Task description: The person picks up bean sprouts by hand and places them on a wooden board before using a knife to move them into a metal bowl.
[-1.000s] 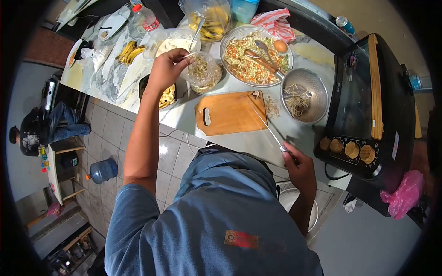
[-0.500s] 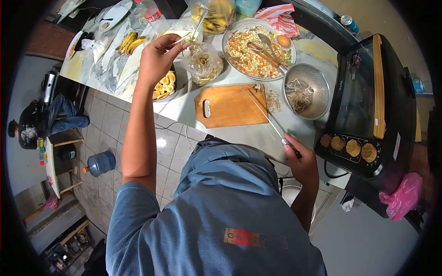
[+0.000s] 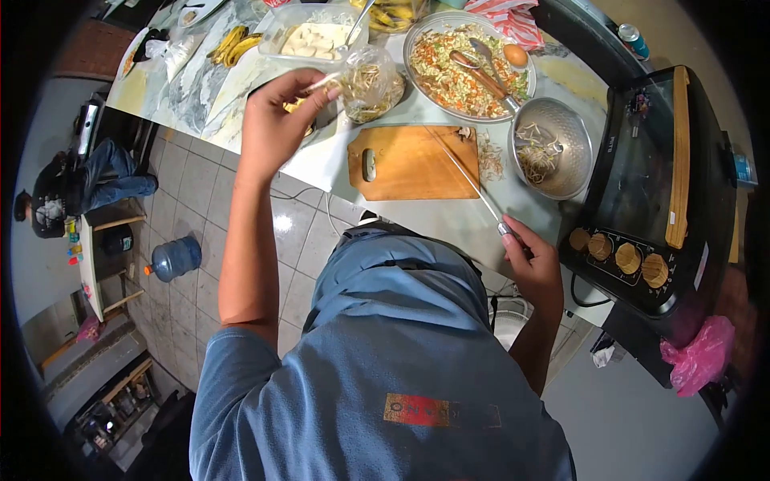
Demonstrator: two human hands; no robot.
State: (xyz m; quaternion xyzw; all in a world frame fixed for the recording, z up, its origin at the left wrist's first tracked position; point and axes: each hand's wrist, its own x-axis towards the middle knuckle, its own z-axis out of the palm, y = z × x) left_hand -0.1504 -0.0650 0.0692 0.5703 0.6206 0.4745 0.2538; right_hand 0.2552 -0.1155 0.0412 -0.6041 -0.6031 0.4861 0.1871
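Observation:
My left hand is closed in a pinch on a few pale bean sprouts, beside a clear plastic bag of bean sprouts. Below its wrist, a container of banana slices is mostly hidden. My right hand grips a knife by its handle, the thin blade slanting over the wooden cutting board. Brownish sprout scraps lie along the board's right edge. To the right of them stands a metal bowl with bean sprouts inside.
A large tray of chopped vegetables holds tongs and an egg. Behind the left hand sits a plastic tub of white food. A black oven flanks the right side. On the left, another person sits near a water jug.
My left hand has come down and nearer, away from the sprout bag's top. The right hand still holds the knife over the board. The camera view has shifted slightly.

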